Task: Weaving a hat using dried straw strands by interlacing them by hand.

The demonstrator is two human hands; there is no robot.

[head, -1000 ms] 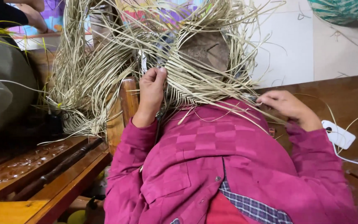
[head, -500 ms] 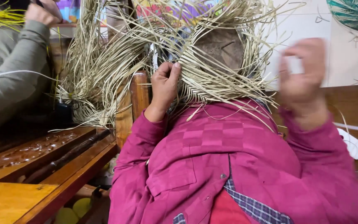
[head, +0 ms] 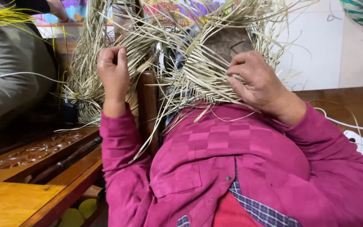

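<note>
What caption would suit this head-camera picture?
Left hand and right hand work pale straw strips of a half-woven piece.

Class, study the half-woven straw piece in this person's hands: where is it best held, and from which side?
Judging by its shape, grip the tight woven band of the straw piece from the right, as the right hand does; the loose strands by the left hand would likely bend.

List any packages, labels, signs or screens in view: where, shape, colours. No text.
No packages or screens.
Colourful poster or picture: back wall behind the straw weave, mostly hidden; purple, pink and yellow patches.
White tag-like flat object: on the wooden bench at right, rounded rectangle, white cord attached; may be a plug rather than a label.
</note>
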